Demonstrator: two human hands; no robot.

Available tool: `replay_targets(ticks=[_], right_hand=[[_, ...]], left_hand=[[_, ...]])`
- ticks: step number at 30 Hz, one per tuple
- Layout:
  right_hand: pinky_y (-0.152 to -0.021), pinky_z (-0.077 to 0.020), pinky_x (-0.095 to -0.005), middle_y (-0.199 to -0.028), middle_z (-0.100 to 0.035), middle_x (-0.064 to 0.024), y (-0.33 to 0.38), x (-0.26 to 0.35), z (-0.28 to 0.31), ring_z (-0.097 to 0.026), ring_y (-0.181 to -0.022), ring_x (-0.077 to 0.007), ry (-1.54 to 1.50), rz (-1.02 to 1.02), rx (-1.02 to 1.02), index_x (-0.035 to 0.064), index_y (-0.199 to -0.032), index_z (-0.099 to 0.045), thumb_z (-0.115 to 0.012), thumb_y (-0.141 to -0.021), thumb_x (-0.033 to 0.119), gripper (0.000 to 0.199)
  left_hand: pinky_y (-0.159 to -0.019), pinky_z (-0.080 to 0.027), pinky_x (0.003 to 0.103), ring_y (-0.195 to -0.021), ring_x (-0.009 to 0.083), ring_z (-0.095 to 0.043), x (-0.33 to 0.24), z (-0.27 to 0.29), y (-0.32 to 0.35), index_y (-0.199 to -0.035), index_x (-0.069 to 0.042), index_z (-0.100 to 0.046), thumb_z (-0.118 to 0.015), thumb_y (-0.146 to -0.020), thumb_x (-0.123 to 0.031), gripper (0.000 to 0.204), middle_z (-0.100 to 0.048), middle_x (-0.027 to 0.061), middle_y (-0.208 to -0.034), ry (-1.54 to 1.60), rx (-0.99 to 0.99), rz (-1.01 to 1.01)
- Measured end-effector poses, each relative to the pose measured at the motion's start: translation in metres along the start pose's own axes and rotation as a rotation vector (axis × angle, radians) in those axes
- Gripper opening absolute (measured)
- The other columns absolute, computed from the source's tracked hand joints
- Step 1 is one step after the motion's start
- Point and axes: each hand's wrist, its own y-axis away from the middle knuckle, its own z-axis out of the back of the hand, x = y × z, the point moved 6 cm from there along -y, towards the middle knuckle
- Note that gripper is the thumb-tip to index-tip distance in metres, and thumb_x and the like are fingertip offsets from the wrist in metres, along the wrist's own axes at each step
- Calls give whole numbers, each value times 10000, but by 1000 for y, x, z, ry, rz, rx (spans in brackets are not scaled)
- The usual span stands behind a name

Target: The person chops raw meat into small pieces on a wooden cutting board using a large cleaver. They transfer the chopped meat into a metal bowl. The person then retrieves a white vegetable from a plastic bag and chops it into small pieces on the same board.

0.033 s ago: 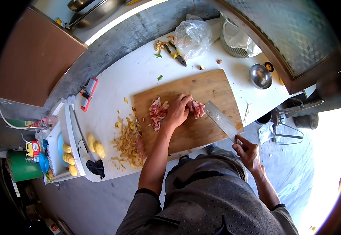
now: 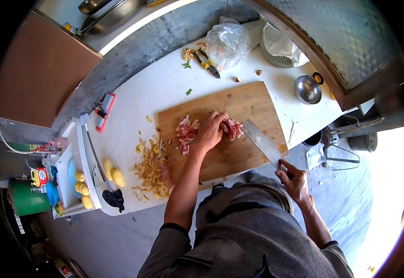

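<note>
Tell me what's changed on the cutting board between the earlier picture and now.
Nothing has visibly changed. The left hand still rests on the chopped meat on the wooden cutting board, and the right hand still holds the cleaver with its blade over the board's right part. The potato peels and the small metal bowl lie as before.

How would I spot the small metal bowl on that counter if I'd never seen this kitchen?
Start at the big wooden cutting board in the middle of the white counter, then look past its far right corner. The small metal bowl sits there alone, beside the woven basket. It is the only round, shiny steel thing on the counter.
</note>
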Motion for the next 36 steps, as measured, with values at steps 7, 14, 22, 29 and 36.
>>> replay_targets(ticks=[7, 14, 22, 29, 36], right_hand=[[-573, -468, -322, -628, -625, -102, 1, -5, 6, -503, -594, -94, -12, -6, -9, -75, -1366, -689, -802, -996, 399, 612], [-576, -469, -313, -629, -609, -74, -14, -1, -1, -539, -599, -93, -2, -2, 45, -72, -1382, -680, -782, -1009, 424, 629], [-595, -490, -316, -658, -656, -83, -32, 26, -32, -564, -614, -99, 8, 59, 251, -63, -1390, -673, -772, -1025, 373, 577], [-669, -525, -370, -787, -704, -144, -36, 68, -82, -613, -675, -166, 8, 226, 547, 2, -1271, -711, -764, -1027, 279, 374], [-747, -537, -429, -802, -683, -174, -43, 87, -121, -639, -719, -316, 183, 281, 762, 51, -1111, -700, -672, -1064, 377, 331]], left_hand=[[-843, -566, 414, -966, 332, -704, -6, 13, 31, -1027, 19, -725, -781, -847, 28, 188, -678, 141, -1079, 25, -18, 51], [-838, -596, 325, -975, 216, -760, -24, 42, 87, -1104, 12, -623, -663, -992, 63, 130, -715, 103, -1058, 671, -385, 115], [-888, -594, 298, -959, 136, -725, 0, 22, 179, -1195, 33, -621, -719, -1010, -17, 216, -753, 104, -1059, 793, -658, 476], [-716, -572, 311, -801, 165, -693, 30, 3, 239, -1078, 10, -637, -792, -933, -32, 216, -698, 90, -963, 690, -859, 654], [-756, -556, 451, -919, 366, -669, -13, 40, 229, -1210, -43, -715, -846, -843, -131, 399, -671, 164, -1006, -166, -679, 552]])
